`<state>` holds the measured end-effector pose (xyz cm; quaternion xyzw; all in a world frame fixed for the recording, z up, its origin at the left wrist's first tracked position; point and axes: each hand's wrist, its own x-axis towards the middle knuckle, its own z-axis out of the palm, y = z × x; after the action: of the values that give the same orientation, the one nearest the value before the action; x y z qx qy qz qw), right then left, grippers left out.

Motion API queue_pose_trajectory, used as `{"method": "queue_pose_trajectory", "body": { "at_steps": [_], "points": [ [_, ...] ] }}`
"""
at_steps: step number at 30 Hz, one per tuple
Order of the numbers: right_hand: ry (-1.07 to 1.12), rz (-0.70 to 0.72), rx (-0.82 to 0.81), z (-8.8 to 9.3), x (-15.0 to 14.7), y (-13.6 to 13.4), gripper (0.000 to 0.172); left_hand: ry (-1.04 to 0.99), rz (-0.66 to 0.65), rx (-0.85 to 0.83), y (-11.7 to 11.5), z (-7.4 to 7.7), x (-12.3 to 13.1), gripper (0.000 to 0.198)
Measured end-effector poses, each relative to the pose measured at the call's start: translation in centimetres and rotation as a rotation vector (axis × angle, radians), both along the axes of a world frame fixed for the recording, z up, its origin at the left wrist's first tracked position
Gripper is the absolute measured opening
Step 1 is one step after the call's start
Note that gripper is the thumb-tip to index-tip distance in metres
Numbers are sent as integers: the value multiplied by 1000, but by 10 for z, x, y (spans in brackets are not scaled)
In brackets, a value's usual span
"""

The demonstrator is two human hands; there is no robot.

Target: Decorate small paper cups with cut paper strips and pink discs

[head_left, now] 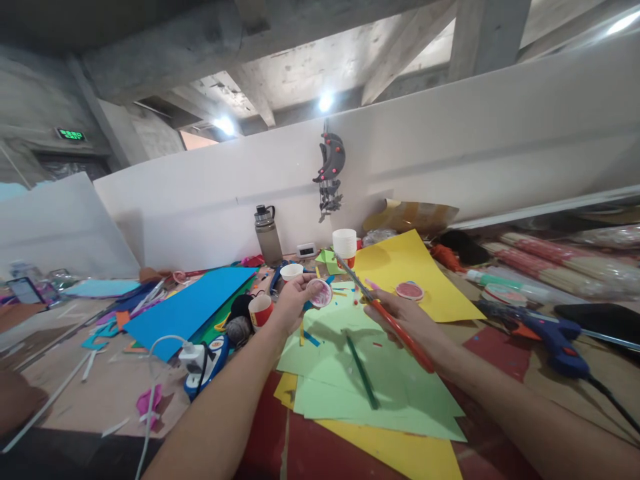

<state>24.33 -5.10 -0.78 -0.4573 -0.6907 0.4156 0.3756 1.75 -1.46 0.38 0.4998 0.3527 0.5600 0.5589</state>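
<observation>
My left hand (pixel 291 301) is closed, pinching a small round white and pink disc (pixel 320 293) between its fingertips above the table. My right hand (pixel 400 317) is closed around red-handled scissors (pixel 385 312), whose blades point up and left, close to the disc. Both hands hover over a pile of light green paper sheets (pixel 360 380) with yellow sheets (pixel 405 453) beneath. A dark green stick (pixel 361 371) lies on the green paper.
A large yellow sheet (pixel 410 267) holds a round red lid (pixel 409 291). Blue card (pixel 190 307), paper cups (pixel 345 244), a grey bottle (pixel 267 235), a blue glue gun (pixel 555 337), a white charger (pixel 193 357) and paper scraps crowd the table. A white wall stands behind.
</observation>
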Motion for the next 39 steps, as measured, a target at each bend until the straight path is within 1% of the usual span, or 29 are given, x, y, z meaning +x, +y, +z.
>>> {"method": "queue_pose_trajectory", "body": {
  "at_steps": [3, 7, 10, 14, 19, 22, 29, 32, 39],
  "points": [
    [-8, 9, -12, 1, -1, -1, 45, 50, 25, 49, 2, -3, -1, 48],
    [-21, -3, -8, -3, -2, -1, 41, 193, 68, 132, 2, -7, -1, 39],
    [-28, -18, 19, -3, -3, -2, 39, 281, 96, 149, 1, -8, 1, 36],
    [-57, -10, 32, 2, -4, -6, 38, 327, 67, 157, -1, -6, 4, 37],
    [-86, 25, -13, 6, -4, -9, 45, 462, 61, 184, -4, -2, 5, 41],
    [-95, 34, -27, 7, -4, -9, 47, 551, 94, 205, -6, 1, 6, 41],
    [-97, 29, -39, 5, -2, -7, 45, 794, 207, 330, -11, 7, 6, 29],
    [-82, 30, -58, 5, -3, -9, 44, 833, 219, 360, -11, 7, 6, 27],
    [-37, 46, -130, 5, -6, -11, 39, 833, 247, 358, -16, 8, 11, 28]
  ]
}}
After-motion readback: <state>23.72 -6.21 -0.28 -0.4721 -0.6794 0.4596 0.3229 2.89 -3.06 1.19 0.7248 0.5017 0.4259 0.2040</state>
